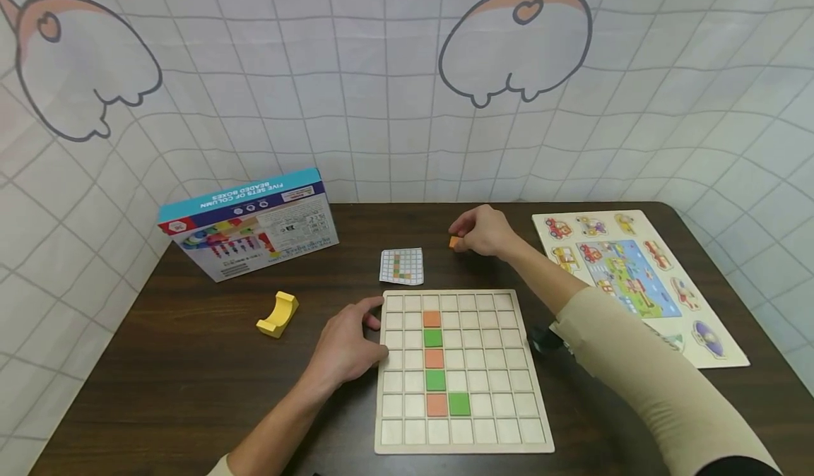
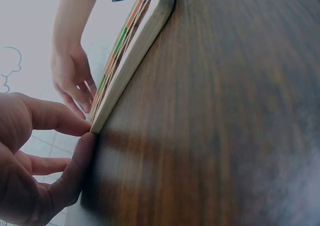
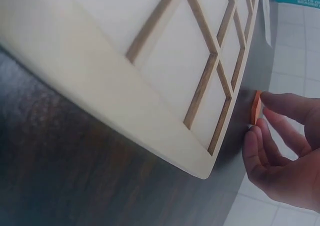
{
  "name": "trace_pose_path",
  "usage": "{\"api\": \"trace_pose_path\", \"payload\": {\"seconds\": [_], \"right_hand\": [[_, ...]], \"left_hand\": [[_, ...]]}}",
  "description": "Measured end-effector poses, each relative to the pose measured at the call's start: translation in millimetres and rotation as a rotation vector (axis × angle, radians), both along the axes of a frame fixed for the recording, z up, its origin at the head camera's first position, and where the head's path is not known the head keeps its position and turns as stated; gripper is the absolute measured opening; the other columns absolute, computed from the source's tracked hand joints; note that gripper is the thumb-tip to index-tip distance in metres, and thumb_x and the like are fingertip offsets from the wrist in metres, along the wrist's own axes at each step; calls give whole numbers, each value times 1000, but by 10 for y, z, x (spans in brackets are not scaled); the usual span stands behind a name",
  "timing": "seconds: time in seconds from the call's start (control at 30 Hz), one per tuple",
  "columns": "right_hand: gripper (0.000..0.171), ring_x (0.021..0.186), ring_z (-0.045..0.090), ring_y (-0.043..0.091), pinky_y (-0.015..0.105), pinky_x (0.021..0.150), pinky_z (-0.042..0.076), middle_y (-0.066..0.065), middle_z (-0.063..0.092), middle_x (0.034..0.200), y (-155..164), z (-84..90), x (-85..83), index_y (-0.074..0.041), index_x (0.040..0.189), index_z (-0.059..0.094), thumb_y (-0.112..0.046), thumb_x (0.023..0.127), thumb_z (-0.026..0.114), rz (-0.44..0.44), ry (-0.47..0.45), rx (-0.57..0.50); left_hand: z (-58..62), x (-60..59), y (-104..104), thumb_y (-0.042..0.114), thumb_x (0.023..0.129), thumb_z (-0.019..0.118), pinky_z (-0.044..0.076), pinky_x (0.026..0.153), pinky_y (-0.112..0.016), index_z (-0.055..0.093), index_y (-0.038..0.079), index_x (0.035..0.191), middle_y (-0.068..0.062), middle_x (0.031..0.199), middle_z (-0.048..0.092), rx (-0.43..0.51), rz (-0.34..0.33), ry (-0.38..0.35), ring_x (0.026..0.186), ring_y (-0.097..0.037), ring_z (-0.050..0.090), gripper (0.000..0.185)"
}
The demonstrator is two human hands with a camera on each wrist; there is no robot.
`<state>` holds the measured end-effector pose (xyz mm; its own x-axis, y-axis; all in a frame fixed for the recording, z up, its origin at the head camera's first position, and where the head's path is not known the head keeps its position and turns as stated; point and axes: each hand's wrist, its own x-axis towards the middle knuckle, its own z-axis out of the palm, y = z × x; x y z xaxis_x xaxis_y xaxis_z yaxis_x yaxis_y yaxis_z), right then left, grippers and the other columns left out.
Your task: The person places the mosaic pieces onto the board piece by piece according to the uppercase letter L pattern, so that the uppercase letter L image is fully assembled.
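A wooden grid board lies on the table, with orange and green tiles in one column and a green tile beside the lowest orange one. My left hand rests against the board's left edge, thumb and a finger spread along it; the left wrist view shows their tips touching the rim. Beyond the board's far edge, my right hand pinches an orange tile between thumb and fingers, close to the tabletop. A small pattern card lies between the board and the box.
At the back left stands a blue-and-white box. A yellow curved block lies left of the board. Under and beyond my right forearm is a picture puzzle board. A dark object touches the board's right side, partly hidden by the sleeve.
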<state>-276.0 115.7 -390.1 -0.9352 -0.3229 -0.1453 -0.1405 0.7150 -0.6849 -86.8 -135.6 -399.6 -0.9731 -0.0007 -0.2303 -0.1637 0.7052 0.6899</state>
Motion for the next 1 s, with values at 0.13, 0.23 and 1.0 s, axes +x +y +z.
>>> {"api": "trace_pose_path", "payload": {"seconds": [0.13, 0.23, 1.0], "right_hand": [[30, 103, 62, 29, 37, 83, 51, 13, 72, 106, 5, 14, -16, -4, 112, 79, -4, 82, 82, 6, 21, 14], [30, 103, 62, 28, 38, 84, 51, 13, 72, 106, 3, 0, -29, -4, 112, 79, -4, 82, 83, 12, 24, 26], [23, 103, 63, 28, 43, 92, 52, 11, 74, 105, -69, -11, -18, -5, 107, 80, -5, 84, 82, 36, 45, 96]], "left_hand": [[3, -16, 11, 0, 71, 82, 42, 69, -34, 59, 11, 146, -5, 102, 63, 6, -3, 10, 88, -25, 54, 79], [1, -15, 11, 0, 70, 82, 42, 71, -34, 60, 11, 145, -5, 101, 63, 2, -4, 14, 89, -24, 54, 79], [-27, -1, -4, 1, 70, 82, 42, 71, -34, 60, 11, 145, -5, 102, 63, -8, 3, 10, 88, -25, 54, 79]]}}
